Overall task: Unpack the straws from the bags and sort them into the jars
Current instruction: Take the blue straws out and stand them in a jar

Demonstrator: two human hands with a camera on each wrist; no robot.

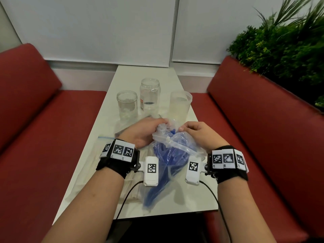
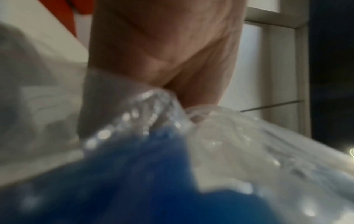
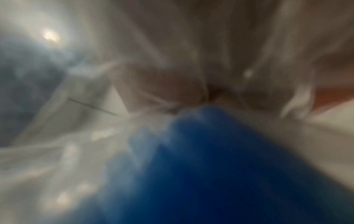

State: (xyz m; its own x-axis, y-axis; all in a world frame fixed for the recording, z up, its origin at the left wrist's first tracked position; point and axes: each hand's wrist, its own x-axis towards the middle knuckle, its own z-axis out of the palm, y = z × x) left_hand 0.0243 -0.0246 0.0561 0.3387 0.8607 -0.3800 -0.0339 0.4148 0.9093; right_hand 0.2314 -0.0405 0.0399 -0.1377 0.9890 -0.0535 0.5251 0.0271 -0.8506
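A clear plastic bag [image 1: 172,146] full of blue straws [image 1: 163,165] lies on the white table [image 1: 133,74] between my wrists. My left hand [image 1: 149,128] grips the bag's top from the left. My right hand [image 1: 194,131] pinches the bag's mouth from the right. One blue straw tip [image 1: 173,132] pokes out between the hands. Three empty clear jars stand beyond: a short one [image 1: 127,105], a tall one [image 1: 150,93] and a wide cup-like one [image 1: 180,106]. The left wrist view shows the crumpled bag [image 2: 239,144] and the blue straws [image 2: 138,174], blurred; the right wrist view shows the blue straws [image 3: 210,159], blurred.
Another zip bag [image 1: 91,165] with pale straws lies flat on the table under my left wrist. Red bench seats [image 1: 43,137] flank the table on both sides. Green plants [image 1: 284,46] stand behind the right bench.
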